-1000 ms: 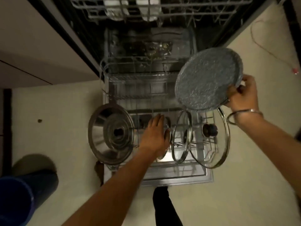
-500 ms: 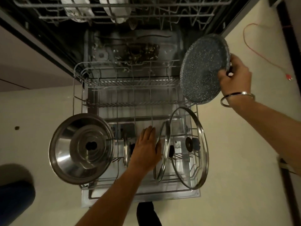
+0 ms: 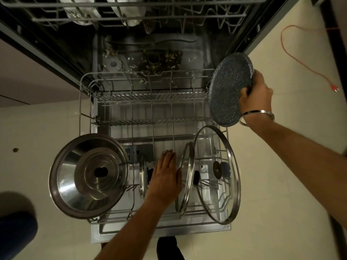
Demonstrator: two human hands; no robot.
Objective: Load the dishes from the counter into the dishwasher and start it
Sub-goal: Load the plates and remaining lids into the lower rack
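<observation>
Over the lower rack (image 3: 150,94): I'm holding the speckled pan (image 3: 228,91) in my right hand (image 3: 256,98), ready to slot.

My right-hand fingers are gripping the pan at its rim, on edge, just beside the rack's right side; my left hand (image 3: 165,179) is lying open with straight fingers between the small lid (image 3: 142,177) and the middle glass lid (image 3: 185,177). I'm judging the pan stiff, fairly heavy, coating possibly slick, so holding at the rim or handle seems best. The glass lids are looking fragile; the big glass lid (image 3: 217,173) is standing near. The steel lid (image 3: 88,175) is leaning at left. Pale floor tiles (image 3: 281,184), with an orange cord (image 3: 304,59) trailing at right.
</observation>
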